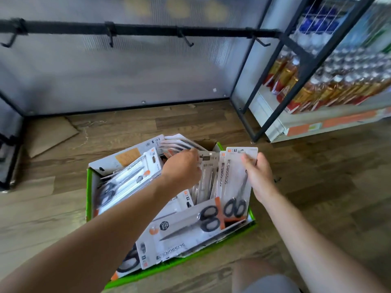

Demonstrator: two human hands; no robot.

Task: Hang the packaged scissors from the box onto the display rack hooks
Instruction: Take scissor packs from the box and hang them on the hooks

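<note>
The scissors packs (pixel 232 182), each printed "SCISSORS", stand upright at the right side of the green-edged box (pixel 89 187). The right hand (pixel 259 174) pinches them by their top edge. The left hand (pixel 182 168) reaches among more packs mid-box, and whether it is grasping any cannot be told. Black hooks (pixel 188 42) jut from the rack bar above.
</note>
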